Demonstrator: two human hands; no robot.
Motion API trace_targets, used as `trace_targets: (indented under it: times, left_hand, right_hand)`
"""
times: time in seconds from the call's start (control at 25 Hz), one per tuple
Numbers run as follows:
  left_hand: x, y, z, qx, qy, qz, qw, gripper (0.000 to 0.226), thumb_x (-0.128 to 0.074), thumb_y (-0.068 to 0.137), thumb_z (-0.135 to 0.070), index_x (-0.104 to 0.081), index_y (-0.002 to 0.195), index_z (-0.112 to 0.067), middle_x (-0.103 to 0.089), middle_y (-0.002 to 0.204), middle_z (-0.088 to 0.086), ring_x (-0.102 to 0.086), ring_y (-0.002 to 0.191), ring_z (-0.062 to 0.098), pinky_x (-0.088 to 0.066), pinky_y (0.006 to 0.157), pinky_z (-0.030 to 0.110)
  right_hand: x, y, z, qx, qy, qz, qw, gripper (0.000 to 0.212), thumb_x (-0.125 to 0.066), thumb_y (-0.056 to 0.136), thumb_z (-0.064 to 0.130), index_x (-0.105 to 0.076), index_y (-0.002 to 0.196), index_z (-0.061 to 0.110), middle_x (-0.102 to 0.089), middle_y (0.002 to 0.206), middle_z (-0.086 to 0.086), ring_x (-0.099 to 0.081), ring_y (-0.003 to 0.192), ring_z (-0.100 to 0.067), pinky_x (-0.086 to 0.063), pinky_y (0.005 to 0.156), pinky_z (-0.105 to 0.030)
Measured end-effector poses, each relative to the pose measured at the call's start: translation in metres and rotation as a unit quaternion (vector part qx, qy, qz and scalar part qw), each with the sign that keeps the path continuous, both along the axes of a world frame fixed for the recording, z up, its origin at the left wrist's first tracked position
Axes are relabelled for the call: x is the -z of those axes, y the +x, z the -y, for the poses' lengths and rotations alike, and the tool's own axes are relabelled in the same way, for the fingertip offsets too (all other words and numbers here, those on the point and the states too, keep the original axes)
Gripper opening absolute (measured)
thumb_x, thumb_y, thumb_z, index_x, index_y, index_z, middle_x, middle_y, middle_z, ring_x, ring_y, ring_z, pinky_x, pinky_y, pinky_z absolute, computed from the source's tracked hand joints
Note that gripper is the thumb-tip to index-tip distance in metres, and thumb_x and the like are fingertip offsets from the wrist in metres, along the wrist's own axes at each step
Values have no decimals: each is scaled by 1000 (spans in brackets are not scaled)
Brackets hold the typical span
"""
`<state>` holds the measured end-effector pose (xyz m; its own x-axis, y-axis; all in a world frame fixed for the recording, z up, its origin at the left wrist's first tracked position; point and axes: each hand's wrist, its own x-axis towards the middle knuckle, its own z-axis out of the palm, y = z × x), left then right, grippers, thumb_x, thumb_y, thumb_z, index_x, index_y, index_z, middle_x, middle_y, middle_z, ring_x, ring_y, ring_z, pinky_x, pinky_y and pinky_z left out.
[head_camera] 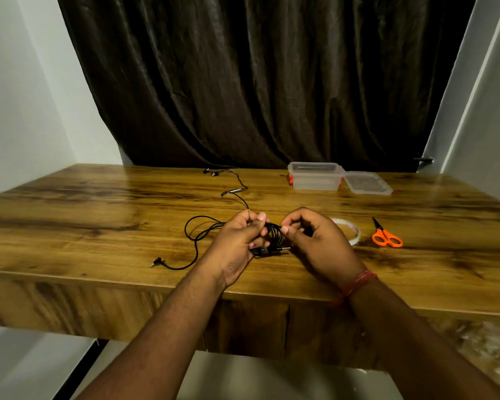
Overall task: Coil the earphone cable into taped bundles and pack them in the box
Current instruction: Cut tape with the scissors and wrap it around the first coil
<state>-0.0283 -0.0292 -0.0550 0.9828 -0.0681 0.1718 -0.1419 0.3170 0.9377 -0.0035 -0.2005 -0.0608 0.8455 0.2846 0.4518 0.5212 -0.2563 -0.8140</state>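
A black coiled earphone bundle (272, 236) is held just above the wooden table (98, 215), with a jack plug sticking out at its lower right. My left hand (238, 241) grips the coil's left side. My right hand (315, 241) pinches its right side with thumb and fingers. A second black earphone cable (198, 235) lies loose to the left, its angled plug near the front edge and its earbuds at the back by the curtain. The clear plastic box (315, 177) stands open at the back right, its lid (368, 183) lying beside it.
A roll of clear tape (350, 229) lies right behind my right hand. Orange-handled scissors (386, 236) lie further right. A dark curtain hangs behind the table, and white walls close in on both sides.
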Motion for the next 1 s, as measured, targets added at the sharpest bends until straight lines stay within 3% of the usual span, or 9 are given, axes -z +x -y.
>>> trace_targets:
  times: [0.2, 0.28, 0.4, 0.48, 0.76, 0.88, 1.0]
  left_hand:
    - [-3, -3, 4, -46, 30, 15, 998, 17, -48, 100, -14, -50, 83, -14, -49, 66, -2, -34, 42, 2, -43, 60, 22]
    - [-2, -3, 7, -64, 58, 26, 996, 18, -48, 101, -16, -51, 83, -14, -50, 66, -2, -39, 44, 0, -41, 62, 24]
    - [2, 1, 7, -63, 58, 30, 996, 17, -50, 100, -18, -52, 84, -14, -54, 66, -2, -42, 49, 3, -39, 59, 24]
    - [3, 2, 6, -57, 55, 28, 996, 17, -51, 99, -19, -53, 84, -13, -56, 64, 0, -46, 54, 7, -42, 61, 26]
    - [2, 1, 6, -42, 55, 31, 997, 19, -53, 99, -16, -55, 81, -12, -59, 66, 4, -53, 58, 12, -44, 66, 30]
    - [-1, -3, 5, -18, 39, 28, 999, 13, -52, 98, -14, -54, 86, -10, -61, 69, 5, -54, 58, 12, -47, 63, 28]
    - [-2, -5, 5, 1, 37, 31, 999, 4, -55, 96, -11, -54, 96, -8, -61, 71, 6, -53, 56, 12, -47, 57, 22]
  right_hand:
    - [-1, -4, -2, -44, 42, -22, 998, 7, -62, 95, 17, -65, 90, 21, -65, 84, -8, -66, 70, -24, -55, 58, -33]
    - [0, -6, -5, -36, 19, 0, 999, 4, -66, 93, 24, -63, 92, 21, -67, 85, -7, -68, 73, -24, -58, 63, -37]
    - [1, -7, -10, 15, -60, 69, 996, 12, -71, 88, 27, -62, 92, 22, -67, 82, 0, -64, 72, -15, -52, 63, -25]
    - [0, -9, -11, 27, -59, 88, 994, 10, -71, 88, 24, -62, 91, 21, -67, 79, 2, -63, 68, -11, -50, 60, -21]
    - [-2, -5, -7, -15, 56, -1, 998, 18, -65, 91, 10, -62, 92, 28, -62, 73, 6, -58, 63, -10, -54, 59, -37]
    - [-1, -3, -6, -24, 58, -13, 998, 19, -63, 93, 13, -62, 91, 31, -62, 78, 4, -60, 70, -22, -56, 64, -49]
    - [-1, -4, -5, -39, 46, -7, 998, 17, -61, 95, 13, -64, 92, 29, -67, 84, -3, -65, 77, -30, -56, 69, -52]
